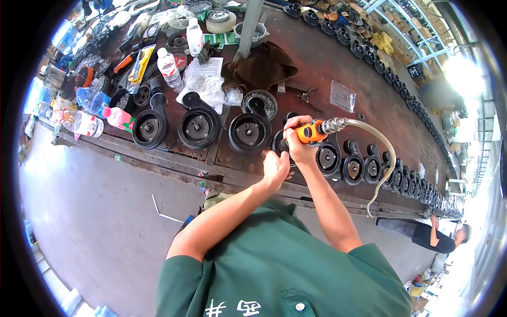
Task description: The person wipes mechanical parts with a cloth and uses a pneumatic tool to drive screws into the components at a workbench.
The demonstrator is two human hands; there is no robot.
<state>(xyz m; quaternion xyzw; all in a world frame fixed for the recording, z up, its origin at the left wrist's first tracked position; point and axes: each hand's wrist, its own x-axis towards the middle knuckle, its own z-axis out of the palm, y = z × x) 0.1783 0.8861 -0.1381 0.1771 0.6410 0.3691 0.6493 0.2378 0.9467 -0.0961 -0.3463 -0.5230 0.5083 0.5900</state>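
My right hand (299,141) is wrapped round an orange air tool (311,132), which has a metal coupling and a clear hose (390,145) trailing to the right. The tool is held over a black round housing (278,140), one of a row along the near bench edge. At this housing's near rim is my left hand (275,168), fingers curled together; whatever they pinch is hidden. The tool's working end is covered by my right hand. To the left stand similar black housings with short arms and metal centre plates (249,133), (199,127), (150,128).
More housings (353,168) run off to the right along the bench edge. Bottles (169,67), a brown cloth (261,66) and a bowl of small parts (261,103) lie on the bench. A metal post (250,29) rises behind. Another person (438,238) is far right.
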